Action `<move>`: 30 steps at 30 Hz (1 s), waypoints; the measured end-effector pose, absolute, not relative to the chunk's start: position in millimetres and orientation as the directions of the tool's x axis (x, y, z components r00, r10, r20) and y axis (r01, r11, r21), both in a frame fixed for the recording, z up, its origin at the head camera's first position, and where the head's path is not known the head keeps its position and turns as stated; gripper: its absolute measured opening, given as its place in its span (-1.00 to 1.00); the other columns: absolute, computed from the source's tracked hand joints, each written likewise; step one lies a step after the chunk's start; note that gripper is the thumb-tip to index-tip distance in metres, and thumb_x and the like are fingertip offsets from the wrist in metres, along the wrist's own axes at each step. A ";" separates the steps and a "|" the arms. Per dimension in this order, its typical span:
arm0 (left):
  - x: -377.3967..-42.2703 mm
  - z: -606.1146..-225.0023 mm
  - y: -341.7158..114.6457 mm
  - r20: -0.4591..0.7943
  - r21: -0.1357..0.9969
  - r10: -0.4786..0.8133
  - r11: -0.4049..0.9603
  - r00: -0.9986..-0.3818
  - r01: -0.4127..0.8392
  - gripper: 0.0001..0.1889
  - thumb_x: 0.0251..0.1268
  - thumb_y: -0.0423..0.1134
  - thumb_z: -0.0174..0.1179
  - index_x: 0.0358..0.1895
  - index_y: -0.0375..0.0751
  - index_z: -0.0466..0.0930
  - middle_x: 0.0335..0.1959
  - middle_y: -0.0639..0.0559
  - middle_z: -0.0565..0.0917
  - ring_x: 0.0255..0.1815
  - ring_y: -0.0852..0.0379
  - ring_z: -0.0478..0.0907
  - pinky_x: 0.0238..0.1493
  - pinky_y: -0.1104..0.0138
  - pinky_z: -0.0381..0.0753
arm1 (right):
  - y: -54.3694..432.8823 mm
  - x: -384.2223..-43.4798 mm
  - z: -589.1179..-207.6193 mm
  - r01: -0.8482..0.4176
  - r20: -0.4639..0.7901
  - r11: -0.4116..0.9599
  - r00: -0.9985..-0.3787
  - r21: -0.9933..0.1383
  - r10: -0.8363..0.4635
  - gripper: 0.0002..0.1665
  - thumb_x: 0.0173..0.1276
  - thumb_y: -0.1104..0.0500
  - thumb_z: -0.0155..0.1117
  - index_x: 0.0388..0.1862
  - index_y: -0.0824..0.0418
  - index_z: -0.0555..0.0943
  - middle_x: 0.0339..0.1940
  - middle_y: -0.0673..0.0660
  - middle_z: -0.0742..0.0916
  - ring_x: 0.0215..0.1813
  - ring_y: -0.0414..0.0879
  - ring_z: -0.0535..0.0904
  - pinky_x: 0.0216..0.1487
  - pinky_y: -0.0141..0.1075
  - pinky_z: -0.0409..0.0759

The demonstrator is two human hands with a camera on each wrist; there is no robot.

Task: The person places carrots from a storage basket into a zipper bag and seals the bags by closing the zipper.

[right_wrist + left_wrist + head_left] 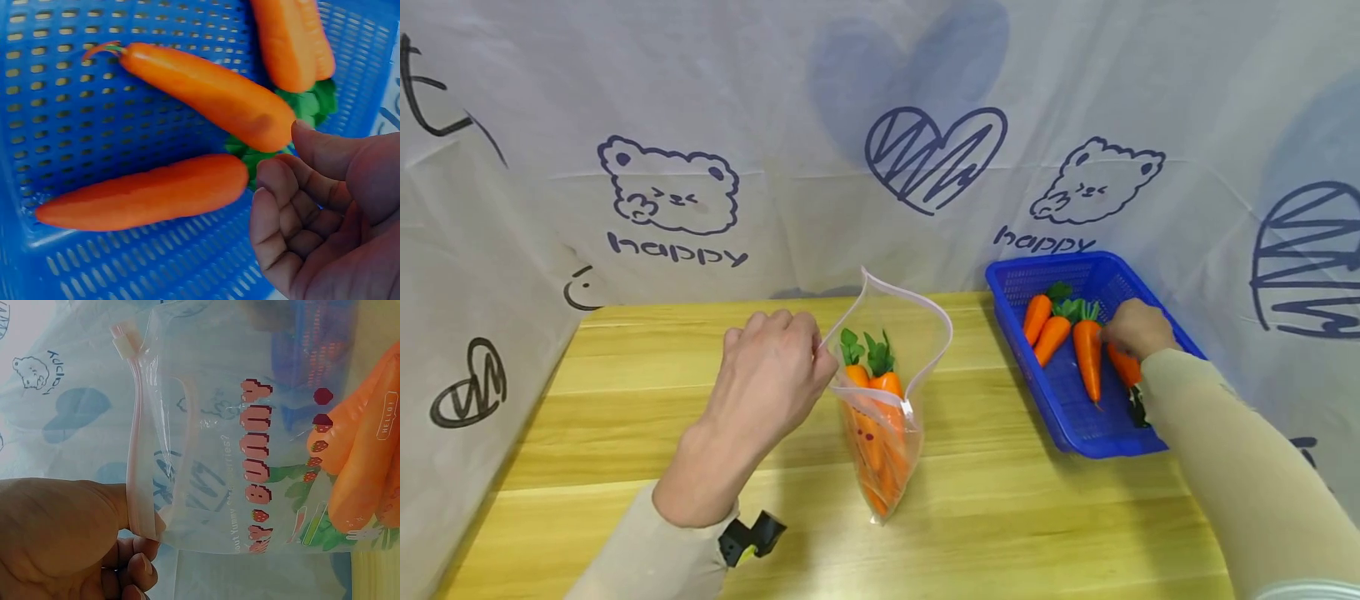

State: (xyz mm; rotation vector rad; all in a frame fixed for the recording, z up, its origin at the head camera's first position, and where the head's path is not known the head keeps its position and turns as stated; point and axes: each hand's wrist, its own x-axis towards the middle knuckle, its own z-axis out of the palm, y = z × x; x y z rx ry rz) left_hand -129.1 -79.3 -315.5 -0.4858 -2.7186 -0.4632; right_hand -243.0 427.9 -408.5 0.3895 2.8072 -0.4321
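Observation:
My left hand pinches the rim of a clear zip-top bag between thumb and fingers. The bag stands upright on the table, its mouth spread wide. Several orange carrots with green tops are inside it, tips down. Over the blue basket, my right hand reaches in with loosely bent fingers, a gap between thumb and forefinger. Its thumb tip is right at the leafy end of one carrot, and its fingers are close to the top of another carrot.
Two more carrots lie side by side at the basket's left. Beneath everything is a light wooden table. A white cloth with blue drawings hangs behind it and at the sides. The bag's slider is at its right corner.

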 end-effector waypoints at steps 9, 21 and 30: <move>-130.3 -316.5 -78.5 0.367 0.259 0.275 0.887 -0.889 0.382 -0.87 0.25 -0.31 0.19 -0.47 -0.17 0.52 -0.56 0.00 0.48 -0.48 -0.07 0.38 -0.39 0.17 0.26 | 425.3 -239.8 -426.7 0.339 -0.387 0.899 -0.896 -0.278 0.218 -0.48 0.42 -0.07 0.35 -0.60 0.29 0.57 -0.68 0.09 0.60 -0.53 0.03 0.58 -0.43 -0.19 0.53; -130.7 -317.1 -78.1 0.336 0.279 0.259 0.891 -0.906 0.359 -0.87 0.27 -0.29 0.20 -0.45 -0.17 0.55 -0.54 0.01 0.50 -0.45 -0.08 0.40 -0.36 0.16 0.26 | 406.5 -246.1 -436.7 0.425 -0.427 0.832 -0.866 -0.357 0.260 -0.54 0.40 -0.08 0.36 -0.46 0.24 0.48 -0.59 0.15 0.62 -0.51 -0.04 0.58 -0.47 -0.24 0.62; -130.0 -317.0 -78.1 0.340 0.282 0.265 0.887 -0.903 0.366 -0.87 0.26 -0.31 0.19 -0.46 -0.16 0.53 -0.56 0.01 0.48 -0.46 -0.07 0.38 -0.37 0.17 0.24 | 402.6 -243.5 -442.5 0.462 -0.413 0.807 -0.859 -0.368 0.303 -0.46 0.38 -0.09 0.28 -0.15 0.45 0.59 -0.41 0.28 0.72 -0.37 0.09 0.70 -0.38 -0.19 0.65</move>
